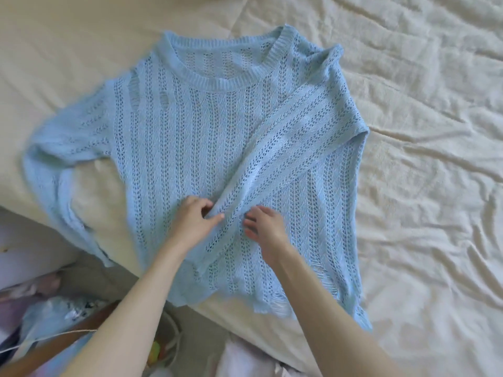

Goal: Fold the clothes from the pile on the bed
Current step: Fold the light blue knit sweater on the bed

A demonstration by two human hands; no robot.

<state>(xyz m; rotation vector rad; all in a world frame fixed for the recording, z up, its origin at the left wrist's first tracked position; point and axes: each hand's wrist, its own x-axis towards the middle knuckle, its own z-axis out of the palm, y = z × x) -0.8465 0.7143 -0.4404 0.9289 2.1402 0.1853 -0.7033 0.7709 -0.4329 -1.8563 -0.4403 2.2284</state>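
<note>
Pinching the sleeve cuff, the left hand sits mid-sweater. Right hand rests beside it, fingers spread; sleeve runs diagonally toward the far-right shoulder.

no text, label, brand, number or sign can be read anywhere (not on the knitted sweater, nor on the bed sheet).
</note>
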